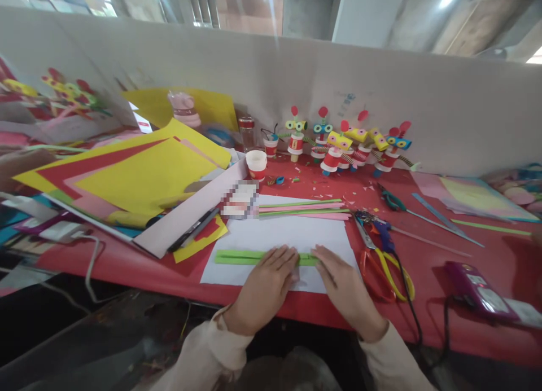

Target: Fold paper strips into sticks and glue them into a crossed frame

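Observation:
Green paper strips [237, 257] lie lengthwise across a white sheet [254, 233] at the table's front. My left hand [266, 284] rests flat on their middle, fingers stretched out together. At their right end is my right hand [345, 286], its extended fingertips touching the green paper and the sheet. Both hands cover parts of the strips, so how they overlap or fold there is hidden. Just beyond, a bundle of pink and green paper strips [305, 208] lies across the sheet's far edge.
Scissors [381, 264] and a blue glue gun [383, 233] lie right of the sheet, with pliers [392, 199] behind. A purple device [476, 289] sits farther right. Yellow paper [148, 171] is stacked left. Several paper-cup figures [332, 157] and a cup [256, 165] stand behind.

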The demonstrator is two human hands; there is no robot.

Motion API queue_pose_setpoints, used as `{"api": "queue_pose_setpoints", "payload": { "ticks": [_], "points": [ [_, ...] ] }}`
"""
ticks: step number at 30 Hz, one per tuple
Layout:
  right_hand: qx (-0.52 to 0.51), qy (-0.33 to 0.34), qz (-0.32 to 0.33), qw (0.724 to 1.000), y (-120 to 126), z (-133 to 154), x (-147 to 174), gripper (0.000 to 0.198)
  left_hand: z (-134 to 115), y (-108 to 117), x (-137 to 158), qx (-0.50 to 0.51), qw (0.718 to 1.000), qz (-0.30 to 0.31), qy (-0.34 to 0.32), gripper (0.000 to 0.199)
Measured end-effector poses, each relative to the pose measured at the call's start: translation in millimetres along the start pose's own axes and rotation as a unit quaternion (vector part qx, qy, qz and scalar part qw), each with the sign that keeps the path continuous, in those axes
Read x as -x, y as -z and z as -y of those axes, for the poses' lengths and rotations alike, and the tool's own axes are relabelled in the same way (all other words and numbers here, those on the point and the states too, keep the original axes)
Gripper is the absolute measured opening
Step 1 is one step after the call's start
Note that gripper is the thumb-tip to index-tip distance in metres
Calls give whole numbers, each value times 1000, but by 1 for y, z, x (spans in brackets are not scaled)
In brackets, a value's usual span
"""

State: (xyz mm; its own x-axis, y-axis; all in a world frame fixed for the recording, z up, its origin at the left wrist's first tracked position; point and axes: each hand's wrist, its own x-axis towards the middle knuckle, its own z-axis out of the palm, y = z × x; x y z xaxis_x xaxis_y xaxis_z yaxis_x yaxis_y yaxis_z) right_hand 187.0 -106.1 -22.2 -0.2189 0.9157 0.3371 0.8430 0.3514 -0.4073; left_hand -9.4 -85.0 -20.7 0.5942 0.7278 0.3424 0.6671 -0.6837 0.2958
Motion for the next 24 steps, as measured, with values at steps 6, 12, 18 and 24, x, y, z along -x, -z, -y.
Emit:
{"api": "queue_pose_setpoints", "payload": {
  "ticks": [6, 12, 18, 24],
  "points": [
    [6, -37, 1, 999, 9, -13, -21, 12, 3, 12, -14, 38, 998, 5, 50, 20],
    [67, -32, 45, 996, 8, -6, -24, 8, 5, 12, -28, 59, 994, 38, 80, 19],
    [58, -30, 72, 995, 5, 4, -26, 5, 13, 14, -29, 2, 996, 74, 51, 16],
    [9, -30, 80, 996, 0, 7, -31, 5, 23, 11, -23, 3, 998, 53, 16, 18]
  ]
}}
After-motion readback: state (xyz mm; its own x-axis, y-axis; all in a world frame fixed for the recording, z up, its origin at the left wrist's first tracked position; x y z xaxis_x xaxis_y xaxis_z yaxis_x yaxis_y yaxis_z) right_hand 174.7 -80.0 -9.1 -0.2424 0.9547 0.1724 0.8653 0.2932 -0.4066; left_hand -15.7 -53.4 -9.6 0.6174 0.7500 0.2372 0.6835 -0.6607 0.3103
